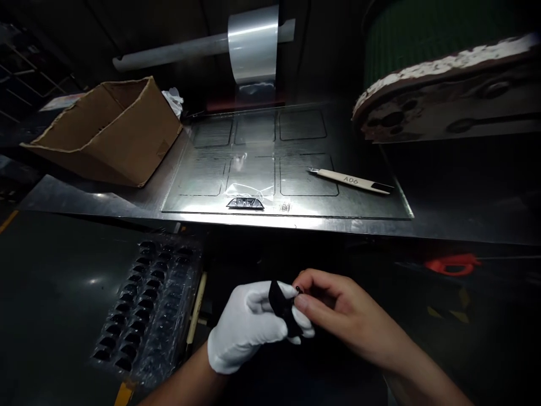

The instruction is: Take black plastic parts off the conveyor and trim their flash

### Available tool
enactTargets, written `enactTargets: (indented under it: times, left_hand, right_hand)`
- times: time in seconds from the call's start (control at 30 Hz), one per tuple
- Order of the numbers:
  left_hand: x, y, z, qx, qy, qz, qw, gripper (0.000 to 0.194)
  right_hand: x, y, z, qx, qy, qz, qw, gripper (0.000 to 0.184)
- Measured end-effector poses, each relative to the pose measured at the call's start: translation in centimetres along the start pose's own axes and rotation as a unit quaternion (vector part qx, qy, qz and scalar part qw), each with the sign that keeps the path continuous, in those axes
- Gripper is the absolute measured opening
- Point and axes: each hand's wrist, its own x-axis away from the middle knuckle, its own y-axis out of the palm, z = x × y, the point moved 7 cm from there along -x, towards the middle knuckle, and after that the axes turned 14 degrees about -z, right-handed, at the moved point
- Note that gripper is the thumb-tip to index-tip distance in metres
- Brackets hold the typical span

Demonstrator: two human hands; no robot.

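In a white glove, my left hand point(253, 321) is closed round a small black plastic part point(281, 304), held in front of the bench edge. My bare right hand point(338, 304) pinches at the part's right side; a tiny dark tip point(298, 290) shows between thumb and forefinger, too small to name. Above the hands, a similar black part point(245, 203) with a shiny face lies at the front of the glass plate point(203, 206). A craft knife point(346, 179) marked A06 rests on the plate's right side.
A clear tray point(164, 321) of several black parts lies at lower left. An open cardboard box point(131, 141) stands on the bench's left. Behind the plate hangs a roll of clear film point(253, 48). A green-topped machine part point(448, 96) overhangs the right; a red-handled tool point(452, 264) lies below.
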Motion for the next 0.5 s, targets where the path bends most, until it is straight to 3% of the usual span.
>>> enactTargets:
  times: [0.07,0.1,0.17,0.23,0.27,0.3,0.37,0.43,0.5]
  left_hand:
    - [0.4,-0.5,0.8,-0.085,-0.035,0.051,0.994,0.041]
    - [0.6,-0.8,1.3,-0.126,-0.033,0.080,0.988,0.042]
    - [0.9,-1.6,2.2,-0.187,-0.015,0.136,0.973,0.041]
    - [1.1,-2.3,2.3,-0.203,-0.001,0.174,0.964,0.041]
    - [1.1,-2.6,2.2,-0.190,0.004,0.179,0.965,0.042]
    - [1.0,-2.8,1.8,-0.164,0.002,0.173,0.971,0.042]
    - [0.7,-2.8,1.1,-0.073,-0.015,0.138,0.988,0.045]
    - [0.5,-2.7,1.1,0.017,-0.025,0.097,0.995,0.045]
    - [0.9,-3.1,2.6,0.057,-0.005,0.080,0.995,0.041]
  right_hand:
    - [0.1,-0.1,-1.0,0.100,-0.044,0.036,0.993,0.027]
    - [0.4,-0.1,-2.0,0.181,-0.092,0.069,0.977,0.019]
    - [1.3,0.8,-4.0,0.346,-0.203,0.134,0.906,0.004]
    - [1.9,2.0,-5.1,0.449,-0.271,0.163,0.836,0.017]
    - [1.9,2.3,-5.3,0.467,-0.279,0.161,0.824,0.019]
    - [1.5,2.3,-5.3,0.461,-0.269,0.149,0.832,0.017]
    - [0.0,1.6,-5.1,0.407,-0.210,0.110,0.882,0.006]
    - [-1.9,0.8,-5.0,0.358,-0.146,0.067,0.920,0.011]
    - [-3.6,0.9,-6.4,0.395,-0.161,0.023,0.904,0.013]
